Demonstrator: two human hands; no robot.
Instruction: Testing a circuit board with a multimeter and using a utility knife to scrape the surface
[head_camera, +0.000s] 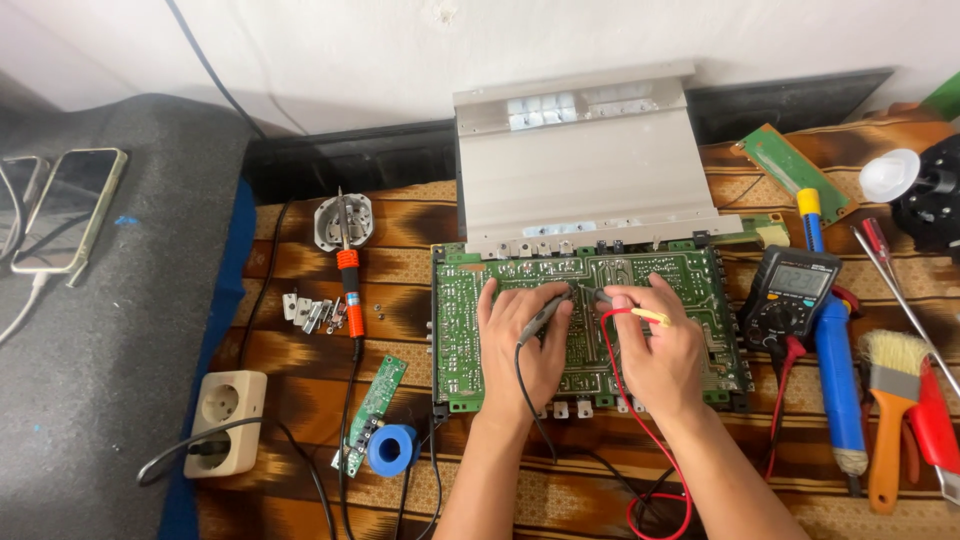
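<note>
my left hand is pinching a black probe, my right hand is gripping a red-wired probe, both tips touching the large green circuit board mid-mat.

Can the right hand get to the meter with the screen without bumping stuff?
Probably yes. The right hand rests on the green circuit board, and the black meter lies just beside the board's right edge with nothing between them. The hand already holds a red-wired probe, though.
</note>
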